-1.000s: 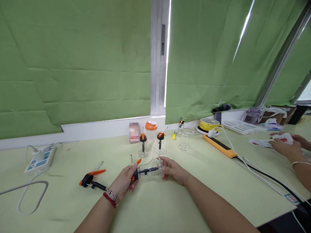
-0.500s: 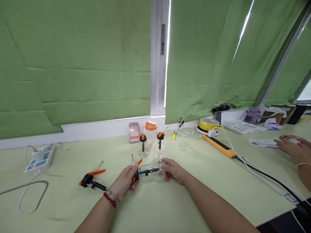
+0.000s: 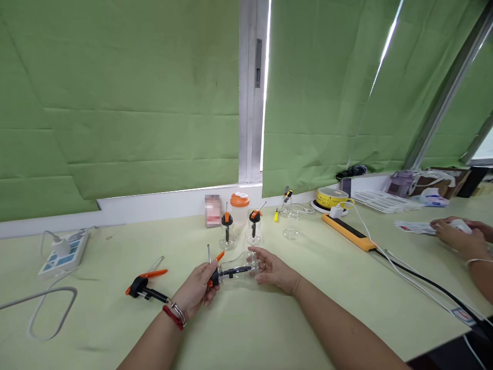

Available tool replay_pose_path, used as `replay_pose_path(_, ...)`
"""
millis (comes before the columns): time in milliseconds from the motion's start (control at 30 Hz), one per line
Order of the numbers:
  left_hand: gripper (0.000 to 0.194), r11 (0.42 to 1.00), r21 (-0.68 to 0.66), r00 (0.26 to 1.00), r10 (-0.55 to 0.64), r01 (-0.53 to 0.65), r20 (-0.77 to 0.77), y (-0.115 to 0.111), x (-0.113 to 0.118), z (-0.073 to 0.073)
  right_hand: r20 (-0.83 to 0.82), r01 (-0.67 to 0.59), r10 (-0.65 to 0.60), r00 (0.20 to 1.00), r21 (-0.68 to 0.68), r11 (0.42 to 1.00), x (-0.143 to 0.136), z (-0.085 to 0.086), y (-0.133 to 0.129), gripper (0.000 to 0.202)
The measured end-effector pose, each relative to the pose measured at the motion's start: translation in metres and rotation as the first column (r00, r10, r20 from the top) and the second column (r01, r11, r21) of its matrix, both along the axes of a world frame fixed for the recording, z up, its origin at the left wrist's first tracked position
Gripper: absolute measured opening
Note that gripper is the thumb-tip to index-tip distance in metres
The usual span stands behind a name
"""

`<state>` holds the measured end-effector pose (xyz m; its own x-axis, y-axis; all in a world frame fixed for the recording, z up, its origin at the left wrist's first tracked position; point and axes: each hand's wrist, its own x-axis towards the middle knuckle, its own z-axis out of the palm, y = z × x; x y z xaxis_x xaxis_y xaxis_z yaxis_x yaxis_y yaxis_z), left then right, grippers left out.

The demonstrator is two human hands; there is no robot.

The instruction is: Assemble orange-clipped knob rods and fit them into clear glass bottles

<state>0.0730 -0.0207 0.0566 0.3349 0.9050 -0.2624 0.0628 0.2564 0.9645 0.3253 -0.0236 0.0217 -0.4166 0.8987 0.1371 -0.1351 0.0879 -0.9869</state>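
My left hand [image 3: 196, 289] grips the black and orange spout cap [image 3: 214, 278] of a clear glass bottle [image 3: 243, 261] that lies sideways above the table. A thin metal spout and an orange lever stick up past my fingers, and a black tube runs inside the glass. Fingers of my right hand [image 3: 278, 271] curl around the bottle's base end. Left of my left wrist lies a loose spout cap [image 3: 139, 286] with an orange lever and black tube. Behind my hands, two similar glass bottles, a left one [image 3: 228, 240] and a right one [image 3: 254, 237], stand upright with caps fitted.
An orange-lidded cup [image 3: 239, 208], a box [image 3: 213, 211] and a small yellow tool [image 3: 276, 215] are at the back. A glass piece [image 3: 291, 234] lies nearby. Power strips lie left [image 3: 65, 252] and right [image 3: 348, 234], trailing cables. Another person's hands [image 3: 460, 239] hold something white.
The bottle has shifted slightly left with my left hand. My right hand's fingers have changed their hold on the base end. The other person's hands have moved a little.
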Motion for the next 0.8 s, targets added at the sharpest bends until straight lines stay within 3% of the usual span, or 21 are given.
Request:
replay_pose_path(233,0.045,1.000,-0.004,1.000,-0.027,0.027,-0.014,0.001,-0.001,-0.001,0.018,0.008,-0.008,1.000,-0.032,0.999,-0.002,0.001,0.002,0.071)
replay_pose_path(433,0.044,0.996,0.071,0.998,-0.060,0.061,-0.010,0.001,-0.001,-0.004,0.082,0.030,-0.024,0.996,-0.066,0.997,-0.003,-0.007,0.006,0.050)
replay_pose_path(667,0.049,0.997,0.061,0.999,-0.043,0.044,-0.020,0.000,-0.001,-0.002,0.093,0.051,-0.046,0.995,-0.053,0.997,-0.006,-0.005,0.004,0.054)
replay_pose_path(800,0.047,0.998,0.048,0.999,-0.029,0.031,-0.027,0.002,-0.001,-0.002,0.022,-0.021,0.021,1.000,-0.016,1.000,-0.004,0.001,0.000,0.053)
